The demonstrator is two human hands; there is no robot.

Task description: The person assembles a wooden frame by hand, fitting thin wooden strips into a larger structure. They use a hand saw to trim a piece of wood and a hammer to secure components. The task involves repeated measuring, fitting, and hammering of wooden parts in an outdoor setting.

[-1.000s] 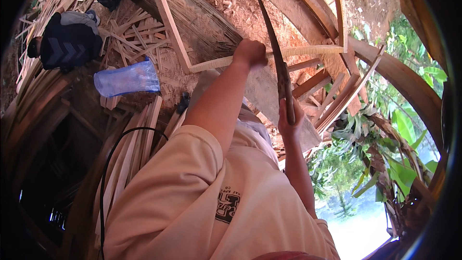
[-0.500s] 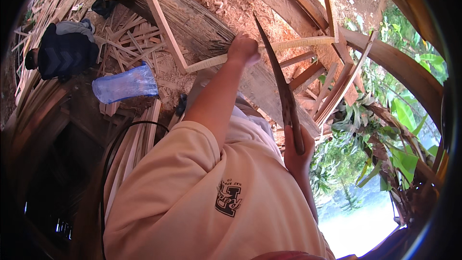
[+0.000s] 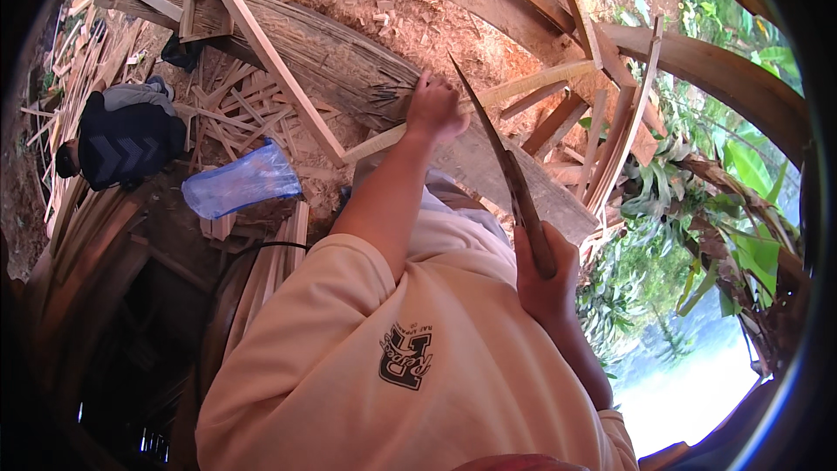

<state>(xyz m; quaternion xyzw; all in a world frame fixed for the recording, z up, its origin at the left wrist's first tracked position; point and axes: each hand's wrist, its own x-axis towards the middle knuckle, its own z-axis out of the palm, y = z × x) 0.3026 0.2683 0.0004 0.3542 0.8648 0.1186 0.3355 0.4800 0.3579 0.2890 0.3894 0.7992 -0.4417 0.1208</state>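
The left hand (image 3: 433, 109) gripped a pale split bamboo strip (image 3: 488, 96), steadying it on the wooden bench (image 3: 523, 183). The right hand (image 3: 545, 275) clasped a long dark curved blade (image 3: 501, 157), tip raised beside the strip for cutting.

Two hands: left hand (image 3: 436, 109) on one pale bamboo strip (image 3: 488, 98), right hand (image 3: 542, 275) around one long knife (image 3: 506, 176). One blue plastic bottle (image 3: 240, 183), lying left of the knife. One dark backpack (image 3: 126, 139), further left of the bottle. One big bundle of thin bamboo slivers (image 3: 323, 48), above the bottle. One long flat slat (image 3: 275, 61) lying across that bundle. One broad plank (image 3: 532, 187) under the knife. Loose offcuts (image 3: 231, 105) between bundle and bottle: many, too tangled to count. One black cable (image 3: 261, 249), below the bottle.
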